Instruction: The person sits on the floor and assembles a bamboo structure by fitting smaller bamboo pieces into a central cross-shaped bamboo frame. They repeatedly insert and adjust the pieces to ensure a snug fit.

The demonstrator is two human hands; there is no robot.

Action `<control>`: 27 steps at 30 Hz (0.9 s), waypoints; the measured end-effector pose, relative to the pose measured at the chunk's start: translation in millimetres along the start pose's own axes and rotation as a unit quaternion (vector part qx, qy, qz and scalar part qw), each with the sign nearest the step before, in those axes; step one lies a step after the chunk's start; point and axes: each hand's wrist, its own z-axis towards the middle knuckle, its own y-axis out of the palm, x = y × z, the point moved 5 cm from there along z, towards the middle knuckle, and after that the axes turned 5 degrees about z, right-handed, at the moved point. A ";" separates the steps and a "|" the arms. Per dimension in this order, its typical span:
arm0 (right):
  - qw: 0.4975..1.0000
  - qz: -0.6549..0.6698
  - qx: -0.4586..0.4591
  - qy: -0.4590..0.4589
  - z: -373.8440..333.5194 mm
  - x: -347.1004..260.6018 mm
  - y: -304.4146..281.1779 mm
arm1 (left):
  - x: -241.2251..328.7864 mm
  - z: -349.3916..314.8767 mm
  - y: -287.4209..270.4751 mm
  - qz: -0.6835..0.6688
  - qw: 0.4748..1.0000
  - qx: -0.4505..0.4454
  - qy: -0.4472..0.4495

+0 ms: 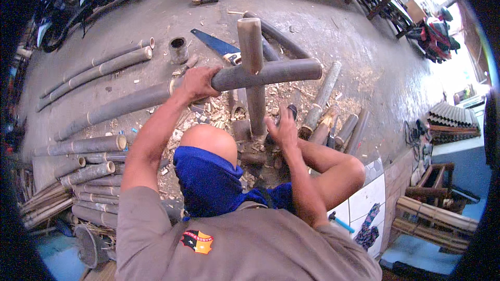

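Observation:
A long grey-brown bamboo pole [127,105] slants across in front of me, its right end higher up. My left hand [200,83] is closed around it, a little left of where a shorter upright bamboo piece [250,44] crosses it. That piece shows above and below the pole and seems to pass through it. My right hand [284,131] is low, to the right of the upright piece, with fingers curled round a dark, rounded thing [292,110]; its kind is mostly hidden. Wood chips [211,112] lie thickly beneath the pole.
A handsaw [213,41] with a blue blade lies beyond the pole, near a bamboo cup [178,51]. Bamboo lengths [94,75] lie at left, with a bamboo stack [99,192] nearer. Cut bamboo pieces [325,96] rest at right. A motorcycle [67,5] stands far left.

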 end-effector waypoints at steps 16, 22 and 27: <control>0.892 0.304 -0.200 0.269 -162.7 13.4 119.2 | -22.3 -66.8 93.4 -0.039 0.990 -0.134 0.000; 0.864 0.314 -0.253 0.300 -163.6 6.7 127.2 | -29.4 -75.4 117.3 -0.044 0.990 -0.128 -0.037; 0.867 0.303 -0.258 0.299 -158.3 18.0 142.3 | -45.2 -66.3 149.8 -0.042 0.986 -0.153 -0.057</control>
